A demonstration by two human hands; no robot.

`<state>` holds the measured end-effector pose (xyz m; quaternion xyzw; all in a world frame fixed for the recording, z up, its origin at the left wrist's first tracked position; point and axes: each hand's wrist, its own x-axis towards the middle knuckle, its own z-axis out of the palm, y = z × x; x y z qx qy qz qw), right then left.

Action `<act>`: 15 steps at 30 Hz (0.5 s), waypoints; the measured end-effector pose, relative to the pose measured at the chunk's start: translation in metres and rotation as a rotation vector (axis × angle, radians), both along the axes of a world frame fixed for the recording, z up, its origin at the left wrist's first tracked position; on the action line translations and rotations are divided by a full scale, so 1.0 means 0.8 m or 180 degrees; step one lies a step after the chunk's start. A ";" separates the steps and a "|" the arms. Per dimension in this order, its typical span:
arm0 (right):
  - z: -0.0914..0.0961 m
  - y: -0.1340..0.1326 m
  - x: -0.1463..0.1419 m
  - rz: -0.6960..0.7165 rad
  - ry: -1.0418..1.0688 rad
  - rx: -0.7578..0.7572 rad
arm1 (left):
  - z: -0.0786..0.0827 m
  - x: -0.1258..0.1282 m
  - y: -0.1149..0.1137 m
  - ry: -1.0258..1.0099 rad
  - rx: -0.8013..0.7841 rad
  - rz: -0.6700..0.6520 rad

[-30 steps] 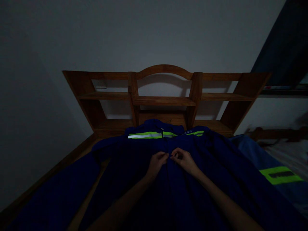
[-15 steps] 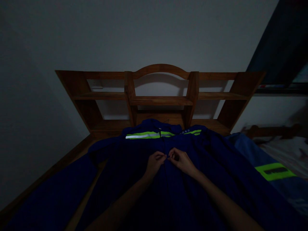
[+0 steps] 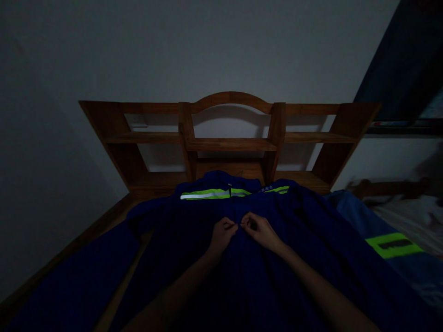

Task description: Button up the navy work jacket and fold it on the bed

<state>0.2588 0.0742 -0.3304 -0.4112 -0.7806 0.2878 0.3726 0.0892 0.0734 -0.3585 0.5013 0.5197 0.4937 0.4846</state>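
**A:** Walls?

**B:** One plain pale wall [image 3: 221, 46], grey in dim light and darker toward the left.

**A:** Furniture?

**B:** One brown wooden headboard [image 3: 188, 133], set against that wall. It has an arched top rail [image 3: 231, 97] at centre and open shelves [image 3: 231, 145] in three bays. A small pale object [image 3: 138, 125] sits on the upper left shelf, too dim to identify. A wooden side rail [image 3: 86, 235] runs forward from the headboard's left foot.

**A:** Upper right corner?

**B:** One dark slanted panel [image 3: 398, 69]; curtain or board, cannot tell.
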 end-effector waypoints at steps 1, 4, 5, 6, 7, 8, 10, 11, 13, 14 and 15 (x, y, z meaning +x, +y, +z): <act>0.000 0.000 0.000 -0.0003 0.0019 -0.0022 | 0.001 0.000 -0.001 0.0027 0.0004 -0.0005; 0.001 0.000 0.000 0.0000 0.0065 -0.0067 | 0.006 0.000 -0.005 0.0032 0.0011 0.0012; 0.002 -0.001 0.000 0.0000 0.0075 -0.0075 | 0.008 0.000 -0.006 0.0029 0.0023 0.0040; 0.002 -0.001 0.000 0.0000 0.0082 -0.0086 | 0.009 0.001 -0.006 0.0043 0.0033 0.0069; 0.002 -0.002 0.000 -0.0007 0.0088 -0.0100 | 0.010 0.001 -0.006 0.0061 0.0049 0.0095; 0.003 -0.002 0.000 -0.0017 0.0094 -0.0117 | 0.010 0.001 -0.006 0.0070 0.0064 0.0112; 0.002 -0.001 0.000 -0.0034 0.0113 -0.0135 | 0.010 0.001 -0.005 0.0004 0.0052 0.0125; 0.002 -0.001 0.001 -0.0032 0.0123 -0.0129 | 0.009 0.000 -0.003 -0.0089 0.0013 0.0121; 0.001 0.001 0.002 -0.0008 0.0138 -0.0099 | 0.007 0.000 -0.001 -0.0350 -0.0131 0.0106; 0.000 0.001 0.002 0.0006 0.0136 -0.0084 | 0.006 0.000 -0.001 -0.0471 -0.0217 0.0102; 0.000 0.001 0.003 0.0014 0.0127 -0.0075 | 0.006 -0.001 0.000 -0.0569 -0.0294 0.0095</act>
